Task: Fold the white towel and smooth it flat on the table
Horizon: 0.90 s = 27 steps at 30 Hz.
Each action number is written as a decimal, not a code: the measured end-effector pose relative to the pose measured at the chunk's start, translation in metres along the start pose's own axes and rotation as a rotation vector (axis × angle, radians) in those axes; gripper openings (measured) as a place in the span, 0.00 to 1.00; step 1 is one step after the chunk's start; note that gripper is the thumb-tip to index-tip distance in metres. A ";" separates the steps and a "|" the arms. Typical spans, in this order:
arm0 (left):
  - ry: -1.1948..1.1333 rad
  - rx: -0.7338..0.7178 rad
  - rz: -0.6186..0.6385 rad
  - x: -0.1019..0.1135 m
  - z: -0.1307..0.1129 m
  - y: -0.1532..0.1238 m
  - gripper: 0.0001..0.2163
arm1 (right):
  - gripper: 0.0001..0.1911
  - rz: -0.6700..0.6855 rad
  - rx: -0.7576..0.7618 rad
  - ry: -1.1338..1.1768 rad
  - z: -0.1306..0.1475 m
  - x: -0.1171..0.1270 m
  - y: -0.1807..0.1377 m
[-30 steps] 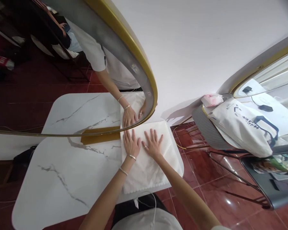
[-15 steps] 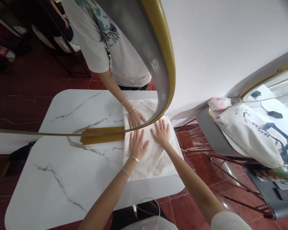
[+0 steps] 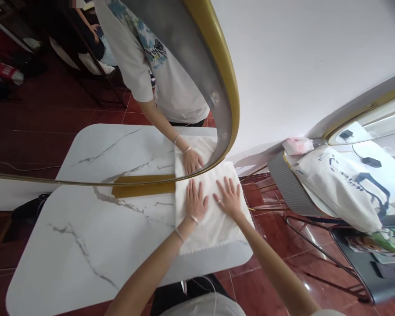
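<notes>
A folded white cloth point(image 3: 213, 228) lies at the right end of a white marble table point(image 3: 85, 245), its far edge against the wall under a gold-framed mirror point(image 3: 217, 57). My left hand point(image 3: 196, 200) rests flat on the cloth with fingers stretched out; bracelets circle that wrist. My right hand point(image 3: 229, 197), wearing a ring, presses flat on the cloth just to the right, fingers spread. Both hands point toward the mirror, which reflects my arms and shirt.
A gold strip point(image 3: 141, 188) marks the mirror's base on the table. To the right stands a chair point(image 3: 365, 259) with a white printed bag point(image 3: 342, 184) and a pink tissue pack point(image 3: 296, 145) on a neighbouring surface. The floor is red tile point(image 3: 283, 245).
Both hands slid back a little from the cloth's far edge toward its middle, staying flat. The view shifted slightly right.
</notes>
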<state>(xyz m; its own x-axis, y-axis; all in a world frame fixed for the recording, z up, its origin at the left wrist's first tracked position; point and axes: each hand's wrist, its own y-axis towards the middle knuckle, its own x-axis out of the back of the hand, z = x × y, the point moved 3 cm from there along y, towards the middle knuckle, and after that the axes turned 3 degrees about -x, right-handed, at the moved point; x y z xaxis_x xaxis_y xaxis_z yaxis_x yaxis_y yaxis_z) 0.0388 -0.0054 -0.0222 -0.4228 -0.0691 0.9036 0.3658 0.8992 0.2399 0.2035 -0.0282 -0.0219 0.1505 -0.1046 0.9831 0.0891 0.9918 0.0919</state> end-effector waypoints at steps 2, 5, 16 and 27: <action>0.001 0.020 0.061 -0.006 0.002 0.036 0.28 | 0.30 0.018 -0.006 0.009 -0.010 -0.001 0.032; 0.017 0.067 0.155 -0.008 0.005 0.070 0.27 | 0.30 0.012 -0.039 0.033 -0.019 0.000 0.055; 0.031 -0.065 0.006 0.029 -0.018 -0.096 0.27 | 0.32 -0.143 -0.040 0.042 -0.009 0.008 -0.093; 0.005 -0.072 -0.143 0.031 0.015 -0.077 0.23 | 0.37 -0.193 0.006 0.038 0.018 0.004 -0.137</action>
<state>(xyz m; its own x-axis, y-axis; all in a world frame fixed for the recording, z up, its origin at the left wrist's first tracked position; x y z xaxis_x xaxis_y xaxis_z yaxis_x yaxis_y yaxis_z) -0.0150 -0.0703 -0.0181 -0.4707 -0.1968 0.8601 0.3610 0.8465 0.3913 0.1743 -0.1629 -0.0273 0.1687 -0.2955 0.9403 0.1137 0.9535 0.2792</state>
